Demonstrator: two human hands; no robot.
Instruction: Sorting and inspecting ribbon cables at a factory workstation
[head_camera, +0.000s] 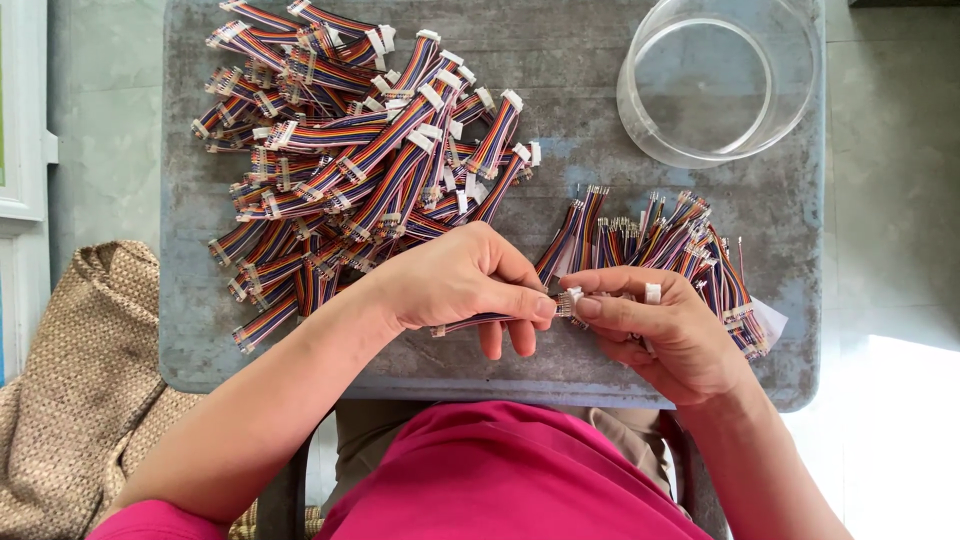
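My left hand (468, 280) pinches one short multicoloured ribbon cable (470, 323) near its end, low over the grey table (590, 70). My right hand (665, 330) pinches a small white connector (568, 303) at that cable's tip, and another white piece (653, 293) shows between its fingers. The two thumbs nearly touch at the connector. A big heap of ribbon cables with white connectors (350, 150) lies at the far left. A smaller bunch of cables with bare wire ends (660, 240) lies just beyond my right hand.
A clear round plastic container (722, 80) stands at the table's far right corner. A woven tan bag (85, 390) rests on the floor to the left. Pale floor tiles surround the small table. My pink-clad lap sits against the near edge.
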